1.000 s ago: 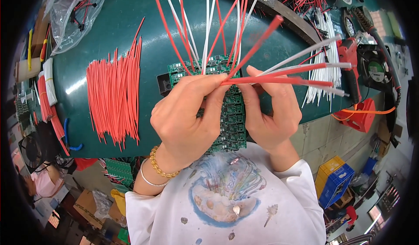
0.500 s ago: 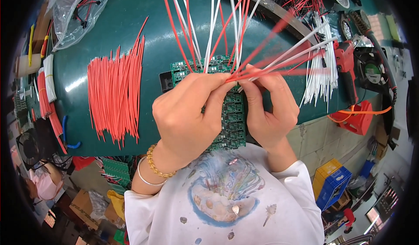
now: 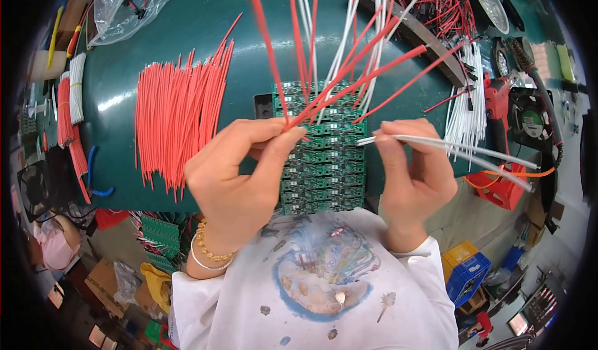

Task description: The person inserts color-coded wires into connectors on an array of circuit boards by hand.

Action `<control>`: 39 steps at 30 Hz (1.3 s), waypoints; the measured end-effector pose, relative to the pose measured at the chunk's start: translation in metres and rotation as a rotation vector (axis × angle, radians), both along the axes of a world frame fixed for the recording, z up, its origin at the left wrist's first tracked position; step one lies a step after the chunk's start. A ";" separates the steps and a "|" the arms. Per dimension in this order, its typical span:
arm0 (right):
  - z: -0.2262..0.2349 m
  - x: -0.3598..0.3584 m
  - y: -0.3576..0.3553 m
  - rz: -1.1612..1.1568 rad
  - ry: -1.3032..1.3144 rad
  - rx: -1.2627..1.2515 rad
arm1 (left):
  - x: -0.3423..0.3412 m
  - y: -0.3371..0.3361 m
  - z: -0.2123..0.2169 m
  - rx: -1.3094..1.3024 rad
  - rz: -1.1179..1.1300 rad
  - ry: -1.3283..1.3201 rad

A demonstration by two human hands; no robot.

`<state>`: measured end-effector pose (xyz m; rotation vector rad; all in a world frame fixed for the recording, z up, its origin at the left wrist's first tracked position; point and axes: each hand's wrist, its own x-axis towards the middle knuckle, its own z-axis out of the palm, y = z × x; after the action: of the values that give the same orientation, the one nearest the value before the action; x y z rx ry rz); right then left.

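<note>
A green circuit board panel (image 3: 322, 172) lies at the table's front edge, between my hands. Red and white wires stand up from its far part. My left hand (image 3: 240, 169) is closed at the panel's left side, pinching several red wires (image 3: 374, 78) near their ends; they fan out to the upper right. Over on the right side, my right hand (image 3: 416, 179) is closed on white wires (image 3: 461, 147). Their short tips poke out toward the panel, and their long ends trail right. Whether any held tip touches the board, I cannot tell.
Loose red wires (image 3: 180, 116) lie spread on the left of the green table (image 3: 249, 35). White wires (image 3: 466, 122) lie at the right, beside a red-handled tool (image 3: 497, 94) and a black fan (image 3: 529, 114). A dark metal bar (image 3: 430, 42) crosses the far right.
My hands were together over the panel and have moved apart, left hand leftward with red wires, right hand rightward with white ones. More of the panel shows between them.
</note>
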<state>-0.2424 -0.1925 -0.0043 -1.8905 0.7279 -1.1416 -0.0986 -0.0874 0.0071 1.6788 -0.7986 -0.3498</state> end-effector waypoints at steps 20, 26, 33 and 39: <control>-0.009 0.022 0.012 0.047 0.144 -0.289 | -0.002 0.000 -0.012 -0.024 -0.092 -0.459; -0.012 0.025 0.008 0.097 0.150 -0.296 | 0.000 -0.002 -0.001 0.047 -0.122 -0.365; -0.004 0.020 0.000 0.133 0.071 -0.134 | 0.009 0.016 0.006 0.023 0.033 0.110; -0.011 -0.006 -0.008 -0.041 0.016 -0.112 | -0.007 0.005 0.015 -0.045 -0.037 0.287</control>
<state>-0.2483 -0.2001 -0.0156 -1.9877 0.7275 -1.2167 -0.1056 -0.0826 0.0216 1.5295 -0.6197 -0.5801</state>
